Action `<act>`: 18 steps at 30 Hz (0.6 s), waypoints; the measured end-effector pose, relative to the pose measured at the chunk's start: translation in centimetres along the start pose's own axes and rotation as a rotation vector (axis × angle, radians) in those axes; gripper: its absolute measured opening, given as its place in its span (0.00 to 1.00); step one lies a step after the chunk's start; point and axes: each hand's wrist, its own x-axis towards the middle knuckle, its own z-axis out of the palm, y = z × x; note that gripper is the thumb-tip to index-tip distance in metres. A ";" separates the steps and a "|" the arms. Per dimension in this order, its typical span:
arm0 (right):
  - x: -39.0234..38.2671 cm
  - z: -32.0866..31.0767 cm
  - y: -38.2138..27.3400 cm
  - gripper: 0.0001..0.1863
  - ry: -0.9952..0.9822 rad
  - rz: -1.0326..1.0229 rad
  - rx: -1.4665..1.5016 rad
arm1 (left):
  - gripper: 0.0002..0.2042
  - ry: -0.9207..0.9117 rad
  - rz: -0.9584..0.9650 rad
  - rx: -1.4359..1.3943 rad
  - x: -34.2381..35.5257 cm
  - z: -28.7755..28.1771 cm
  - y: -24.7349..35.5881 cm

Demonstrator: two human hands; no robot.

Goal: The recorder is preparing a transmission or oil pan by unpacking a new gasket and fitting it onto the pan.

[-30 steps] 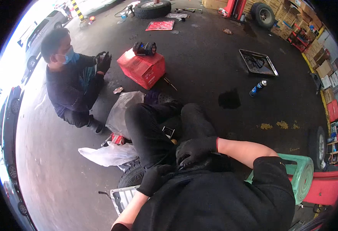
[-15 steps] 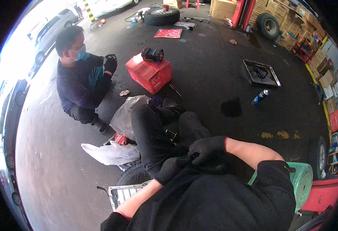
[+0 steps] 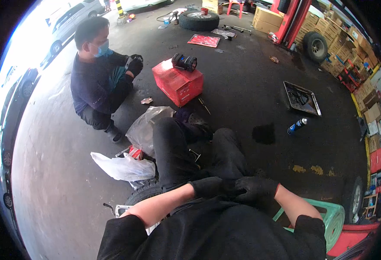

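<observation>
Both my hands are in black gloves, low over my lap at the front of my black shirt (image 3: pixel 225 229). My left hand (image 3: pixel 207 187) comes in from the left, its fingers closed against dark cloth. My right hand (image 3: pixel 257 189) faces it a short way to the right, fingers curled in. Black glove on black clothing hides what either hand grips. My bent knees (image 3: pixel 173 147) are just beyond. Beside my left leg lie a white plastic bag (image 3: pixel 123 167) and a clear plastic bag (image 3: pixel 147 128), with a tyre (image 3: pixel 145 190) and a pale metal part (image 3: pixel 123 210) nearer me.
A masked co-worker (image 3: pixel 99 86) crouches at the left, gloved hands around a small part. A red box (image 3: pixel 177 84) carries a dark cylindrical part (image 3: pixel 184 62). Rightward are an oily tray (image 3: pixel 318 110), a spray can (image 3: pixel 297 126), an oil stain (image 3: pixel 264 133) and a green stool (image 3: pixel 334 223).
My hands have moved slightly apart and the right one has come lower and rightward. The view has shifted a little. The co-worker still crouches, with both gloved hands now together.
</observation>
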 end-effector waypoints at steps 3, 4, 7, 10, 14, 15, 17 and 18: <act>0.6 -0.2 -1.0 0.24 0.078 -0.086 -0.161 | 0.12 0.008 0.038 -0.088 -1.4 -1.2 0.4; 1.0 -0.4 -1.4 0.24 0.121 -0.071 -0.206 | 0.11 0.012 -0.003 -0.044 -1.8 -1.6 0.9; 2.4 -1.0 -2.9 0.23 0.148 -0.153 -0.168 | 0.10 0.097 -0.118 0.043 -3.5 -2.5 3.3; 4.2 -1.8 -3.9 0.22 0.038 -0.151 -0.092 | 0.12 0.296 -0.220 0.212 -6.4 -4.5 4.7; 7.8 -2.3 -4.0 0.19 0.004 -0.294 -0.199 | 0.11 0.351 -0.572 0.472 -15.3 -4.3 5.2; 8.6 -2.4 -3.8 0.18 -0.038 -0.281 -0.254 | 0.10 0.303 -0.674 0.569 -17.6 -3.1 5.4; 9.8 -2.4 -3.4 0.17 -0.095 -0.276 -0.308 | 0.09 -0.001 -0.898 0.438 -21.4 -0.1 5.1; 10.2 -2.4 -3.2 0.16 -0.138 -0.276 -0.339 | 0.12 0.104 -0.864 0.375 -22.9 2.1 5.0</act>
